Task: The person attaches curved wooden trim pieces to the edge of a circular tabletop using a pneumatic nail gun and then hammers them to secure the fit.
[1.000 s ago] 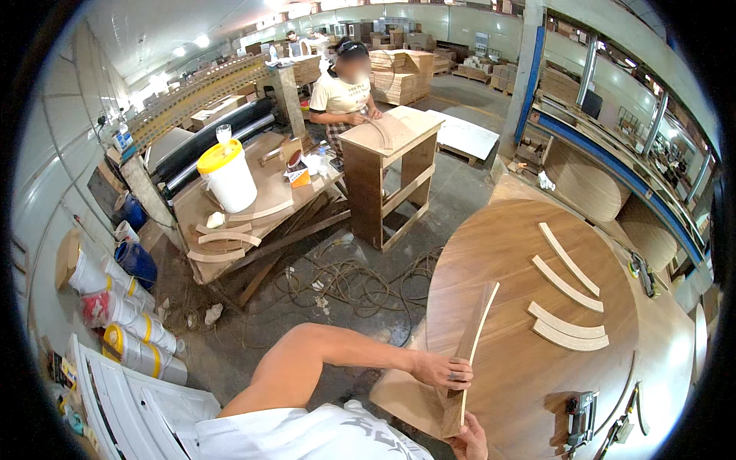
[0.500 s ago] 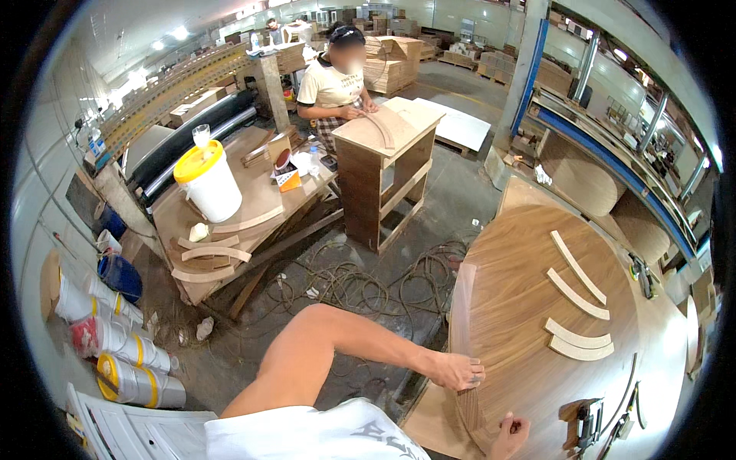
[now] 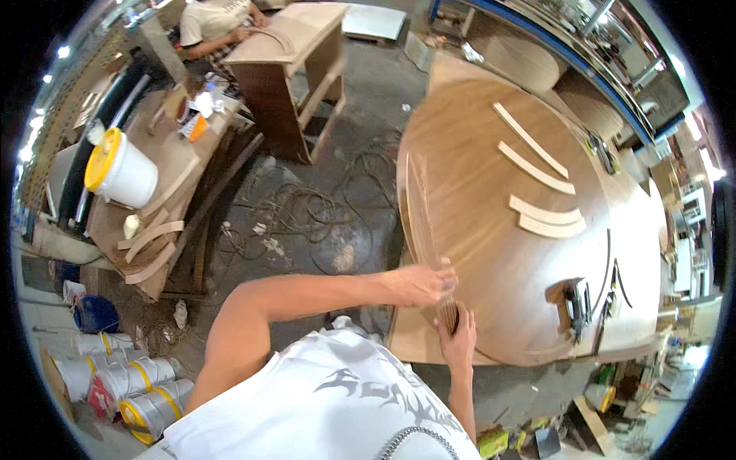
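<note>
A large round wood-grain panel (image 3: 491, 284) lies on the bench at my right. A thin, flexible wood-grain edging strip (image 3: 426, 211) runs along its left side, blurred by motion. My left hand (image 3: 425, 284) has its fingers closed around the strip near the panel's front left edge. Just below, the fingers of my right hand (image 3: 460, 335) curl about the strip's near end, which looks bent or bunched there. Part of that end is hidden by my fingers. Several pale curved wood pieces, among them a narrow arc (image 3: 537, 169), rest on the panel.
A black tool (image 3: 576, 303) like a nail gun sits on the panel's right part. Loose hoses (image 3: 307, 203) tangle on the floor. At the left, a white bucket (image 3: 136, 172) stands on a workbench. Beyond, a co-worker (image 3: 215, 31) handles a curved piece on a wooden cabinet (image 3: 276, 96).
My view has swung down and right. The right hand has come up to the strip beside my left hand. The strip's far part has shifted inward over the panel.
</note>
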### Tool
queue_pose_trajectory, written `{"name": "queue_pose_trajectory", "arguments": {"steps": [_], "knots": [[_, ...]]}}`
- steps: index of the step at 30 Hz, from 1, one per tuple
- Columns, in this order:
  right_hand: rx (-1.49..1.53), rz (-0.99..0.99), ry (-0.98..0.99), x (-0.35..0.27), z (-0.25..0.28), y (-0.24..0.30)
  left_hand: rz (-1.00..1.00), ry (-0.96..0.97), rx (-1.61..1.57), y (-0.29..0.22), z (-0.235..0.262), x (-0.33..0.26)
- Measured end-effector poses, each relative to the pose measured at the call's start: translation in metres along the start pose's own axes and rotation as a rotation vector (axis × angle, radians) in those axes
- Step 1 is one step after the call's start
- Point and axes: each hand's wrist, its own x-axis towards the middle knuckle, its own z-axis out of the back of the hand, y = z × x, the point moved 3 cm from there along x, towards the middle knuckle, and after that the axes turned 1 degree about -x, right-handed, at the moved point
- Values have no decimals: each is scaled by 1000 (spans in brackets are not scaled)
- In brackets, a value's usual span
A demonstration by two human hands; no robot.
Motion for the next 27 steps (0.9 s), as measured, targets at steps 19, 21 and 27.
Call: {"name": "queue_pose_trajectory", "arguments": {"steps": [19, 21, 27], "knots": [[140, 17, -46, 41, 0, -42, 58, 26, 3, 84, -33, -16], [194, -95, -56, 28, 4, -57, 81, 56, -48, 93, -32, -23], [121, -162, -36, -16, -32, -90, 35, 197, -54, 94, -57, -19]]}}
